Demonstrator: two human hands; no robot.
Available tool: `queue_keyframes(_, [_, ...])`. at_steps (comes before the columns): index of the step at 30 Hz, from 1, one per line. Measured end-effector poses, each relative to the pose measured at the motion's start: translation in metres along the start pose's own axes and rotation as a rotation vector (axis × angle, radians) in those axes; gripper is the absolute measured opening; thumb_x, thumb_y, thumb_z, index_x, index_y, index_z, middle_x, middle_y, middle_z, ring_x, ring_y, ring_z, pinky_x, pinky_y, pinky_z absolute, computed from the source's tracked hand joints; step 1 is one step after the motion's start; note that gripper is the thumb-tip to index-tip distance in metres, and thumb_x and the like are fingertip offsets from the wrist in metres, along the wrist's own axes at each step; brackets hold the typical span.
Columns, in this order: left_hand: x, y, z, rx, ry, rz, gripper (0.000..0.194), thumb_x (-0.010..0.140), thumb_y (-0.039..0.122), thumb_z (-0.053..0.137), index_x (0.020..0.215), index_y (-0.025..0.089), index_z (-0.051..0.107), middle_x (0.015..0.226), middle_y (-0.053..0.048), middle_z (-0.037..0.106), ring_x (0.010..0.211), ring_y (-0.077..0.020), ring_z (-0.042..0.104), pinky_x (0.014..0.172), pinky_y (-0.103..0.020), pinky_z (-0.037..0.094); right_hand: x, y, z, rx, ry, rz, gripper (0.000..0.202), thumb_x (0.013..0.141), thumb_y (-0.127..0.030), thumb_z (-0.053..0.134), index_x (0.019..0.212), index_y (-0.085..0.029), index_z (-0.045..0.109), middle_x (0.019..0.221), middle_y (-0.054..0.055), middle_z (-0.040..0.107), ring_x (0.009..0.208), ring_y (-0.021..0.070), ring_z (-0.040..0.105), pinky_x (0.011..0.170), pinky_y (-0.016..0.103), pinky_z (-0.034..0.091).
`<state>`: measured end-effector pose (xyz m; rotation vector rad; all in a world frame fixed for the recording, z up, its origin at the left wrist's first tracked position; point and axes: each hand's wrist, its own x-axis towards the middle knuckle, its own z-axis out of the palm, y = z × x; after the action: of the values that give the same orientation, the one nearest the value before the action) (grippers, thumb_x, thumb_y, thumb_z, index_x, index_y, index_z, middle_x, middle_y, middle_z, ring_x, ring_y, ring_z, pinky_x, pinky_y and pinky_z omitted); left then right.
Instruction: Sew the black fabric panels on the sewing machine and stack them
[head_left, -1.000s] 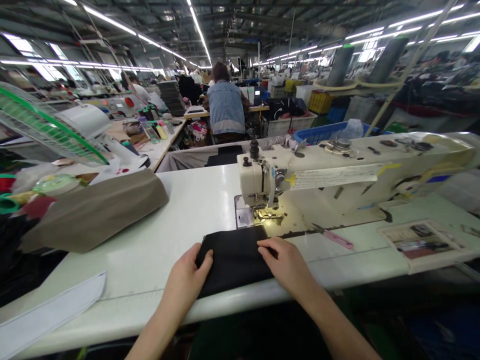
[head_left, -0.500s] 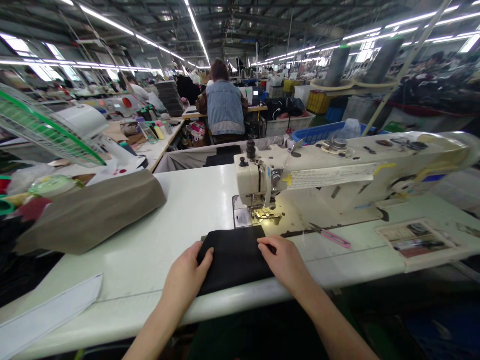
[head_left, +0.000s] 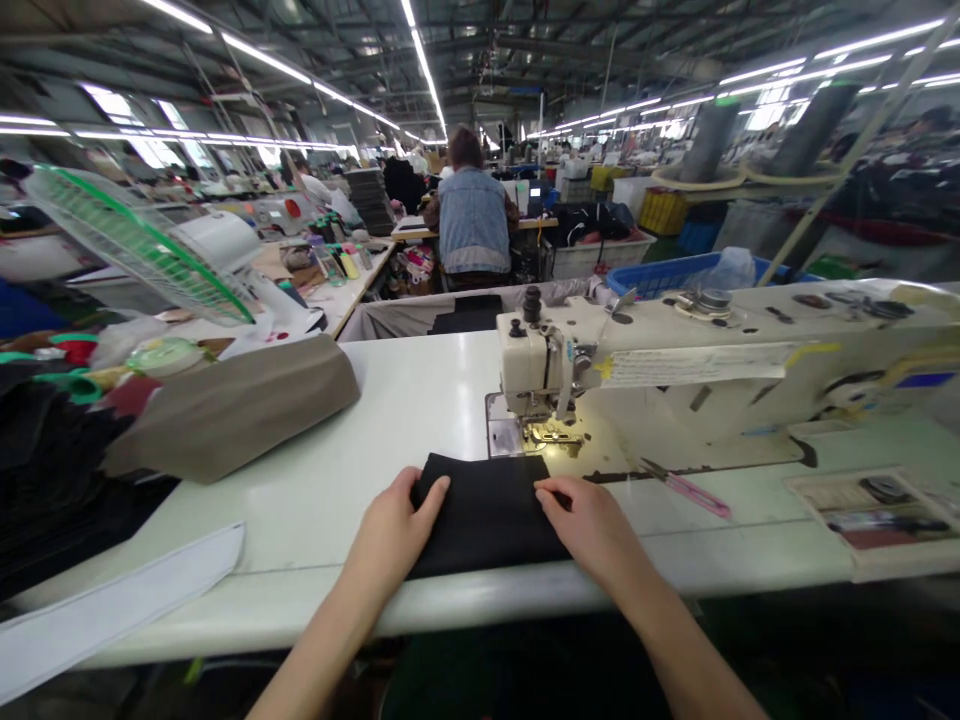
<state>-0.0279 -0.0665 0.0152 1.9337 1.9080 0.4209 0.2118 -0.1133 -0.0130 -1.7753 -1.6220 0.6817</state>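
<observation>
A piece of black fabric [head_left: 487, 520] lies on the white sewing table, its far edge just short of the needle plate. My left hand [head_left: 405, 520] grips its left edge, thumb on top and fingers underneath. At the right edge, my right hand [head_left: 581, 515] pinches the cloth between thumb and fingertips. Beyond the fabric stands the sewing machine [head_left: 645, 350], with its lit presser foot [head_left: 551, 437] apart from the cloth. Pink-handled thread snips [head_left: 690, 490] lie to the right of my right hand.
A small parts tray [head_left: 874, 515] sits at the table's right. Brown-grey fabric [head_left: 240, 410] and a white strip [head_left: 127, 610] lie on the left, near a green-rimmed fan [head_left: 142, 240]. A person in a denim vest [head_left: 472, 220] sits ahead, back turned.
The whole view has shifted, so the scene appears farther right. Both hands keep their hold on the black fabric, which has barely moved on the table.
</observation>
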Motion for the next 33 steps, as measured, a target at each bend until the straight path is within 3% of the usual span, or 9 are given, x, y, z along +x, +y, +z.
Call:
queue_keyframes(6, [0.006, -0.008, 0.002, -0.03, 0.024, -0.062, 0.021, 0.092, 0.02, 0.057, 0.072, 0.021, 0.049, 0.063, 0.002, 0.058, 0.062, -0.0159, 0.056, 0.06, -0.026, 0.035, -0.002, 0.01, 0.003, -0.028, -0.003, -0.01, 0.027, 0.089, -0.031, 0.052, 0.097, -0.023, 0.078, 0.104, 0.006, 0.078, 0.098, 0.027, 0.072, 0.091, 0.041, 0.054])
queue_keyframes(16, [0.004, -0.008, 0.007, 0.025, 0.007, -0.051, 0.018, 0.092, 0.018, 0.057, 0.075, 0.02, 0.054, 0.068, 0.0, 0.063, 0.065, -0.0156, 0.058, 0.061, -0.026, 0.036, -0.004, 0.014, 0.005, -0.086, 0.012, -0.049, 0.026, 0.09, -0.031, 0.054, 0.096, -0.024, 0.077, 0.1, 0.005, 0.078, 0.094, 0.0253, 0.073, 0.088, 0.039, 0.058])
queue_keyframes(19, [0.001, -0.008, 0.006, 0.106, 0.024, -0.043, 0.007, 0.092, 0.021, 0.057, 0.088, 0.018, 0.062, 0.077, -0.004, 0.067, 0.069, -0.0195, 0.062, 0.063, -0.029, 0.042, -0.005, 0.013, 0.004, -0.203, 0.061, -0.115, 0.02, 0.089, -0.027, 0.058, 0.095, -0.023, 0.076, 0.094, 0.007, 0.076, 0.087, 0.026, 0.073, 0.078, 0.04, 0.06])
queue_keyframes(21, [0.0, -0.009, 0.004, 0.208, 0.1, 0.075, 0.019, 0.092, 0.02, 0.057, 0.11, 0.017, 0.063, 0.101, -0.01, 0.07, 0.084, -0.0241, 0.066, 0.071, -0.034, 0.049, -0.003, 0.012, 0.003, -0.282, 0.105, -0.267, 0.019, 0.088, -0.02, 0.058, 0.096, -0.021, 0.075, 0.104, 0.011, 0.073, 0.095, 0.0281, 0.07, 0.084, 0.044, 0.059])
queue_keyframes(23, [0.001, -0.011, 0.002, 0.281, 0.125, 0.364, 0.037, 0.089, 0.01, 0.054, 0.125, 0.02, 0.061, 0.126, -0.013, 0.064, 0.109, -0.0273, 0.064, 0.088, -0.04, 0.052, 0.001, 0.009, 0.005, -0.304, 0.096, -0.476, 0.03, 0.087, -0.009, 0.051, 0.103, -0.018, 0.074, 0.123, 0.014, 0.067, 0.114, 0.0289, 0.064, 0.098, 0.047, 0.054])
queue_keyframes(25, [0.003, -0.01, 0.003, 0.28, 0.037, 0.668, 0.047, 0.085, 0.002, 0.051, 0.127, 0.022, 0.063, 0.136, -0.011, 0.061, 0.124, -0.026, 0.057, 0.102, -0.041, 0.049, 0.005, 0.004, 0.012, -0.289, 0.028, -0.603, 0.045, 0.085, 0.002, 0.041, 0.112, -0.015, 0.072, 0.133, 0.014, 0.063, 0.125, 0.0261, 0.059, 0.106, 0.045, 0.049])
queue_keyframes(26, [0.004, -0.008, 0.006, 0.274, -0.015, 0.749, 0.048, 0.085, 0.0, 0.049, 0.125, 0.021, 0.065, 0.135, -0.01, 0.063, 0.125, -0.0251, 0.057, 0.104, -0.041, 0.049, 0.006, 0.001, 0.017, -0.284, -0.006, -0.612, 0.048, 0.085, 0.004, 0.038, 0.116, -0.013, 0.071, 0.133, 0.014, 0.064, 0.125, 0.0248, 0.059, 0.107, 0.043, 0.049])
queue_keyframes(29, [-0.002, 0.004, 0.023, 0.29, -0.015, 0.681, 0.041, 0.091, 0.007, 0.046, 0.128, 0.014, 0.064, 0.135, -0.015, 0.063, 0.125, -0.0277, 0.059, 0.106, -0.044, 0.049, 0.004, -0.01, 0.034, -0.3, 0.001, -0.512, 0.04, 0.092, -0.005, 0.042, 0.123, -0.008, 0.066, 0.129, 0.018, 0.066, 0.122, 0.0271, 0.061, 0.108, 0.045, 0.049])
queue_keyframes(33, [-0.019, 0.014, 0.046, 0.349, 0.068, 0.603, 0.051, 0.099, 0.031, 0.049, 0.148, 0.014, 0.046, 0.155, -0.018, 0.042, 0.144, -0.0364, 0.038, 0.113, -0.06, 0.037, -0.008, -0.007, 0.044, -0.341, 0.121, -0.483, 0.042, 0.095, -0.012, 0.045, 0.136, -0.006, 0.057, 0.14, 0.02, 0.058, 0.132, 0.0301, 0.053, 0.111, 0.049, 0.046])
